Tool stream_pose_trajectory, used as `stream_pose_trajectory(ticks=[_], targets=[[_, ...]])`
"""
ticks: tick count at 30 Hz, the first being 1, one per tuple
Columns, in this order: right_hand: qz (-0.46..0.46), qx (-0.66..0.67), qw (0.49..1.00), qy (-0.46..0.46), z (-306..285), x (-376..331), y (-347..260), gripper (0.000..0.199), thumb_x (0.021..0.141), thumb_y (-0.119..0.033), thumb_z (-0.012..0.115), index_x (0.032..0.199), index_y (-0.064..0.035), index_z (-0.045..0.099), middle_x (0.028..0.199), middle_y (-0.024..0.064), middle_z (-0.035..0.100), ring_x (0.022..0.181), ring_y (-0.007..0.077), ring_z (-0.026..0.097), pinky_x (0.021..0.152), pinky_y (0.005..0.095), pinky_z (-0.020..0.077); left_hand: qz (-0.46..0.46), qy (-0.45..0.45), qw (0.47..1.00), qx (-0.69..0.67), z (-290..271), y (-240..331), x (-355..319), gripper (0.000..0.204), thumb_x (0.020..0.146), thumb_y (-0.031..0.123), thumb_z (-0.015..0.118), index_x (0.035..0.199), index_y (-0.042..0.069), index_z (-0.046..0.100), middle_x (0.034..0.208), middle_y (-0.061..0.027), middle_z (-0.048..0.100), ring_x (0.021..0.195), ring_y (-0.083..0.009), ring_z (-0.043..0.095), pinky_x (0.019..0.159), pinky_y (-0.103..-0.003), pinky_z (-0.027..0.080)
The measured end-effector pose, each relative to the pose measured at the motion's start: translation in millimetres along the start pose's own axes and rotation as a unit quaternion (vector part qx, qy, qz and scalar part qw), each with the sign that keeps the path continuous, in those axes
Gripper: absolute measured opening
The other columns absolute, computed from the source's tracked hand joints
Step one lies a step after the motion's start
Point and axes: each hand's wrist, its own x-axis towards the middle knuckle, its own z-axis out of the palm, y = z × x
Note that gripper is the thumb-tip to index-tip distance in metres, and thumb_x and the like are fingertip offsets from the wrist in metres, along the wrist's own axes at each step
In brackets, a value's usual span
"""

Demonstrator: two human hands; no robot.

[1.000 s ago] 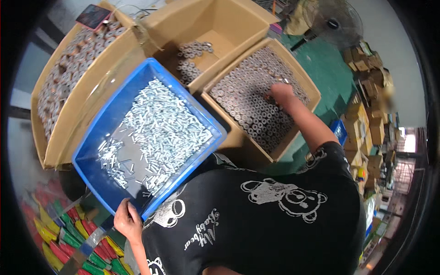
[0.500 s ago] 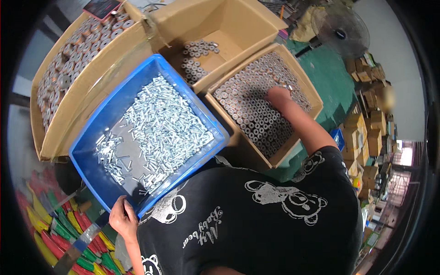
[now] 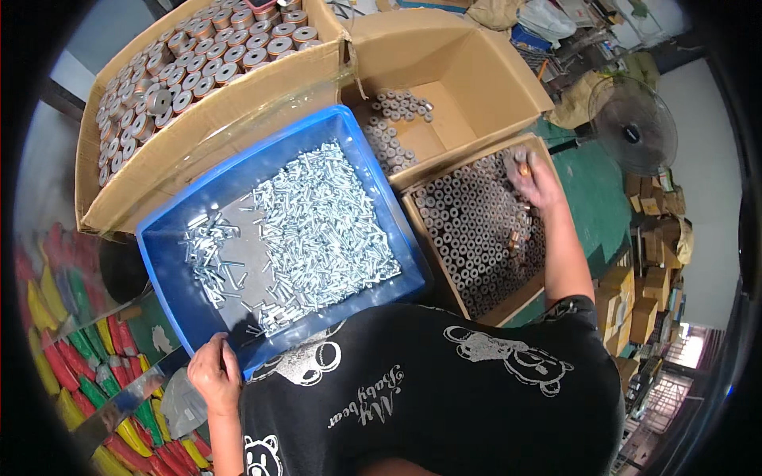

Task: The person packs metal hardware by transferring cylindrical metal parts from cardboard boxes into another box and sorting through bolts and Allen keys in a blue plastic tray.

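A blue plastic tub (image 3: 178,295) with loose silvery screw-like metal pins (image 3: 317,230) in it stands before me. My left hand (image 3: 214,374) is closed on the rim at its near-left corner. At the right, my right hand (image 3: 538,182) is over the far right part of a cardboard box (image 3: 454,279) packed with small ring-ended cylinders (image 3: 472,214). Its fingers are curled and partly blurred, with a copper-coloured cylinder (image 3: 524,169) showing between them. Another cylinder (image 3: 514,236) lies on its side on top of the packed ones.
A second carton (image 3: 476,79) behind holds a small group of cylinders. At far left, a big carton (image 3: 222,123) is full of larger ring-ended cylinders. A fan (image 3: 632,132) stands on the green floor, far right. Red, green and yellow bundles (image 3: 103,357) lie at left.
My right hand has moved from the middle of the box to its far right side, and a copper-coloured cylinder now shows in its fingers. The view has shifted; my left hand stays at the tub's corner.
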Motion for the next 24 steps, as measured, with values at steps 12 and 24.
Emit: stream_pose_trajectory(ticks=[12,24], targets=[[-0.322,-0.718,0.595,-0.161,147.4,340.7,180.4,0.028,0.086,-0.019,0.054,0.1,-0.0003,0.068,0.1,0.0262,0.067,0.092,0.0418,0.065,0.083,0.049,0.0515,0.015,-0.028,0.999,0.029,-6.0,16.1,13.3,0.009,0.074,0.006,0.065,0.083,0.005,0.067,0.066,-0.0111,0.063,0.059,-0.0283,0.063,0.057,-0.038,0.051],[-0.009,-0.869,0.445,-0.216,93.0,444.0,278.4,0.032,0.091,-0.027,0.058,0.114,-0.0074,0.069,0.123,0.0129,0.063,0.111,0.0307,0.061,0.096,0.0398,0.0465,0.0,0.0,0.999,0.033,-10.7,10.8,7.5,0.009,0.074,0.006,0.066,0.083,0.005,0.067,0.065,-0.0086,0.063,0.058,-0.026,0.064,0.055,-0.036,0.051]])
